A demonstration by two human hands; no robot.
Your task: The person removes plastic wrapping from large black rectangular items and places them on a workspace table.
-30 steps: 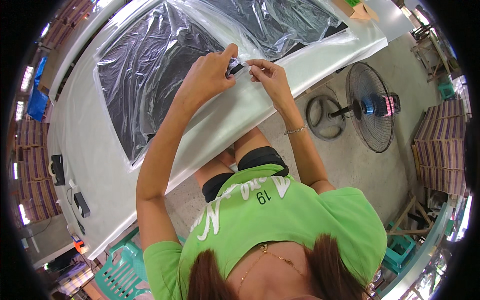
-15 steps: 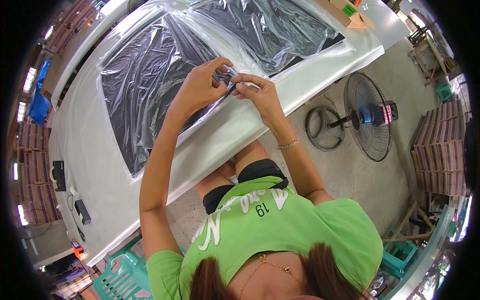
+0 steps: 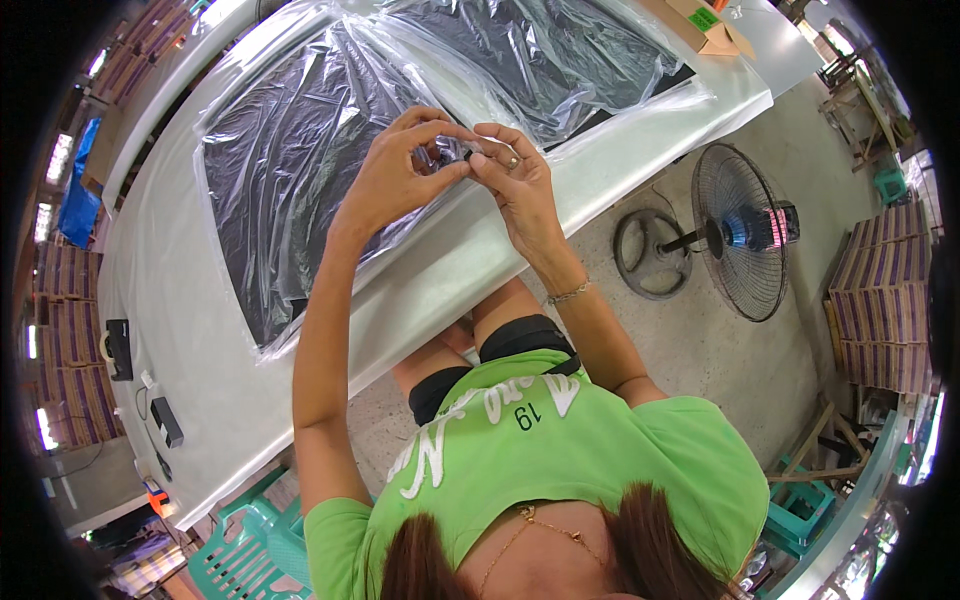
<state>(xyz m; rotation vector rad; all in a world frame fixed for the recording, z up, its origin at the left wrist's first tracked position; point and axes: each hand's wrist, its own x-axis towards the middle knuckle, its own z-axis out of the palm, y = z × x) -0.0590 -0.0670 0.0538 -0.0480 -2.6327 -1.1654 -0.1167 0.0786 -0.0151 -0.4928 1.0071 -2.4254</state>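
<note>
Two dark sheets lie on the table under clear plastic film: a left sheet (image 3: 275,170) and a right sheet (image 3: 560,60), both wrinkled and shiny on top. Over the inner edge of the left one, my left hand (image 3: 395,175) is raised with thumb and forefinger curled together. My right hand (image 3: 520,190), with a ring on one finger, meets it from the right in a pinch. A tiny dark bit shows where the fingertips touch; what it is, the fingers mostly hide.
The white-covered table (image 3: 190,400) has its front edge just before my body. A cardboard box (image 3: 700,25) sits at its far right. To the right stands a black fan (image 3: 740,232). At left lie a tape dispenser (image 3: 118,350) and a black block (image 3: 167,422). A green chair (image 3: 245,550) is below.
My hands have come closer together, fingertips now meeting. The right hand has turned, its fingers raised more. My left elbow has shifted slightly right.
</note>
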